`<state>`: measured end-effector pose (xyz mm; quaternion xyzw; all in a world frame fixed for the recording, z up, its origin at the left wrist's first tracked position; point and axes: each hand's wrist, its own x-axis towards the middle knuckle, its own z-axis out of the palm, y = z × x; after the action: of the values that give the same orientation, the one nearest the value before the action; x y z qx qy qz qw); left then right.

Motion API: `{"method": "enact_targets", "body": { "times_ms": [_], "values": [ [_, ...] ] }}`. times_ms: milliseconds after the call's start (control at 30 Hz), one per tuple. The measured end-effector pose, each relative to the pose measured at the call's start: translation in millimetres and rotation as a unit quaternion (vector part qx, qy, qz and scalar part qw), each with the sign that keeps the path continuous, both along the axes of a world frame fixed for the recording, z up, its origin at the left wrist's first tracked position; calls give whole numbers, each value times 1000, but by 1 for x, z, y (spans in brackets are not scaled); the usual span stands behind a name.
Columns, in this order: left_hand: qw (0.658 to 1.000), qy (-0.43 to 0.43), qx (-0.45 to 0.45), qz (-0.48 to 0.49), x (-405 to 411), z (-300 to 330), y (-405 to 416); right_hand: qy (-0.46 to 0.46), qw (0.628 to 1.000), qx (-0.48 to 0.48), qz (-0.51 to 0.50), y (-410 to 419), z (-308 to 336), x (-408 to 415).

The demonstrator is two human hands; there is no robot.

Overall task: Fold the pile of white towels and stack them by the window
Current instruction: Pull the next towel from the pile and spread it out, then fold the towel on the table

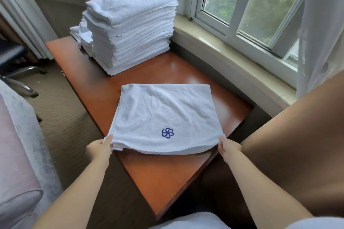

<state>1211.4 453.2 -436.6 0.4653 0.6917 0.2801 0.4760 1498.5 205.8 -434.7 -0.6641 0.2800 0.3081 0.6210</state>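
A white towel (163, 115) with a blue flower emblem lies folded in half on the orange-brown table (160, 171). Its near edge is lifted a little off the tabletop. My left hand (99, 149) pinches the near left corner of the towel. My right hand (228, 148) pinches the near right corner. At the far end of the table, close to the window (242, 2), stands a tall stack of folded white towels (130, 29). A lower stack of folded towels (81, 35) sits behind it on the left.
A stone window sill (232, 57) runs along the table's right side. White curtains hang at the left (22, 13) and right (320, 24). A brown padded surface (297, 145) is at the right, a pink cushion (14, 173) at the left, chair legs (22, 80) on the carpet.
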Motion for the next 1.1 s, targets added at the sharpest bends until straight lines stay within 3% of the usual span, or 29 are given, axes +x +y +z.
{"method": "enact_targets", "body": {
  "times_ms": [100,233,400,500,633,733,833,933,1033,1100],
  "values": [
    [999,-48,-2,-15,30,31,18,106,986,121,-38,25,35,9],
    [992,-123,-27,17,69,84,45,148,945,286,-60,68,93,20],
    [939,-280,155,123,83,162,71,33,862,498,-89,89,175,47],
    [908,-289,238,188,80,185,84,-18,800,591,-104,85,204,54],
    [882,-295,283,232,80,204,80,-49,770,625,-115,84,223,50],
    [872,-311,291,239,79,217,80,-59,771,620,-135,82,230,50],
    [877,-323,256,247,83,214,87,-67,804,570,-155,91,229,57],
    [911,-319,148,215,92,191,95,-51,852,481,-198,108,209,69],
    [924,-334,10,187,99,150,114,-15,886,410,-214,126,174,88],
    [929,-322,-20,179,107,131,126,6,906,376,-196,140,153,105]
  ]
}}
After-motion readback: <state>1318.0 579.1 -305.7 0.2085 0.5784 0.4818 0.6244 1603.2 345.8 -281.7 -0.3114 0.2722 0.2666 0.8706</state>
